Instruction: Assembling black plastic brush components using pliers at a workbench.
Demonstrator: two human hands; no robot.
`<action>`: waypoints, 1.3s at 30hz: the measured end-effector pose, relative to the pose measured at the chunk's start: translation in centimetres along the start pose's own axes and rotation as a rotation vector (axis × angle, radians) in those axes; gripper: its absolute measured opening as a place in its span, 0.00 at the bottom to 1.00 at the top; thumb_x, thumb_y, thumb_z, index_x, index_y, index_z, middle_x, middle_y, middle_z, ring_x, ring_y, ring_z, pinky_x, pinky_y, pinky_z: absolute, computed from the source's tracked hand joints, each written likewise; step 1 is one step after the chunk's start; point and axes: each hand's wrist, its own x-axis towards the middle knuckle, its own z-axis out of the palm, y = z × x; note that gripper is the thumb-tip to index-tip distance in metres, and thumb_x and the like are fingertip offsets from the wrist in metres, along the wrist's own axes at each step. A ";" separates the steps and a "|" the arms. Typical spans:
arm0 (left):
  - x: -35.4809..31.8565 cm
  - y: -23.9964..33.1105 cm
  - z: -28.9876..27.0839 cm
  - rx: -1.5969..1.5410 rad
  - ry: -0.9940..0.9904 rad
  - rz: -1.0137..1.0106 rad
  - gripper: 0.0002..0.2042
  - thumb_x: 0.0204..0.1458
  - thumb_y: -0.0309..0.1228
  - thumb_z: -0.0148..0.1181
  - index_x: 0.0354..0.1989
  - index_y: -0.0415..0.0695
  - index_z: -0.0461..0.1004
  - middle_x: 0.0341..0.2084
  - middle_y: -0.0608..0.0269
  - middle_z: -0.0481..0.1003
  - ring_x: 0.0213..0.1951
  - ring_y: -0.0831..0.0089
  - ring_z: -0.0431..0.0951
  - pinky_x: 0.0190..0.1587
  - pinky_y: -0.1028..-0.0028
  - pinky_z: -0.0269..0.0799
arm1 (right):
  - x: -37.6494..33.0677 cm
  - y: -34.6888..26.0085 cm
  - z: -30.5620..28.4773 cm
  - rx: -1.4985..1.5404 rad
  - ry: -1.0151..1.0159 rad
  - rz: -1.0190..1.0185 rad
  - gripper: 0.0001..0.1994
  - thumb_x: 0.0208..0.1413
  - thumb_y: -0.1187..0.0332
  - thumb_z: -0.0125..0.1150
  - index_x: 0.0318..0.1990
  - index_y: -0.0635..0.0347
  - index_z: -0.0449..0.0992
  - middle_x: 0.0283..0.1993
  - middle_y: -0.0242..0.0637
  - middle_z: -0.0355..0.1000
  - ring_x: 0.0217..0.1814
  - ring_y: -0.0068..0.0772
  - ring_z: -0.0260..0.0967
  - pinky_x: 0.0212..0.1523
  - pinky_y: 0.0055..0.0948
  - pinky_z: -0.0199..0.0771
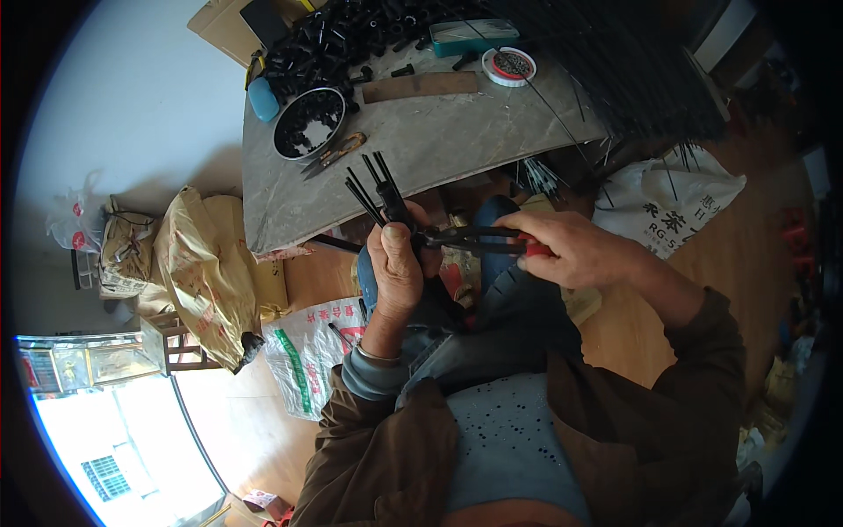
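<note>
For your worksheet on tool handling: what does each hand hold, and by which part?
Left hand holds a bundle of black rods by its lower end; right hand holds pliers by the handles.

Bare table (439, 140) ahead seems passable; black parts (351, 35) crowd its far edge.

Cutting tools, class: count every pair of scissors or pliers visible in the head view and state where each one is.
2. Scissors lie on the grey table beside the black bowl. Pliers are in the right hand, meeting the left hand's rods. The clutter may hide more.
</note>
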 end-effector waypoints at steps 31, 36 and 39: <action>1.2 0.7 -1.8 -0.117 -0.222 -0.081 0.33 0.57 0.63 0.38 0.30 0.38 0.67 0.12 0.70 0.62 0.13 0.82 0.60 0.16 0.80 0.54 | 1.7 -4.4 0.5 0.957 -0.515 0.750 0.18 0.64 0.54 0.49 0.41 0.65 0.66 0.21 0.27 0.61 0.17 0.18 0.59 0.20 0.22 0.67; 0.9 0.9 -1.5 -0.096 -0.223 -0.089 0.34 0.57 0.63 0.37 0.30 0.38 0.67 0.11 0.69 0.62 0.12 0.81 0.60 0.16 0.80 0.54 | 1.9 -5.3 -0.9 1.021 -0.593 0.881 0.18 0.66 0.53 0.43 0.36 0.61 0.63 0.19 0.24 0.55 0.17 0.16 0.53 0.18 0.22 0.61; 0.9 1.0 -1.4 -0.082 -0.228 -0.077 0.34 0.57 0.63 0.36 0.29 0.38 0.67 0.10 0.68 0.62 0.12 0.81 0.61 0.15 0.80 0.54 | 2.2 -5.7 -1.4 0.999 -0.657 0.927 0.20 0.65 0.50 0.42 0.32 0.59 0.63 0.17 0.24 0.53 0.16 0.16 0.52 0.17 0.21 0.59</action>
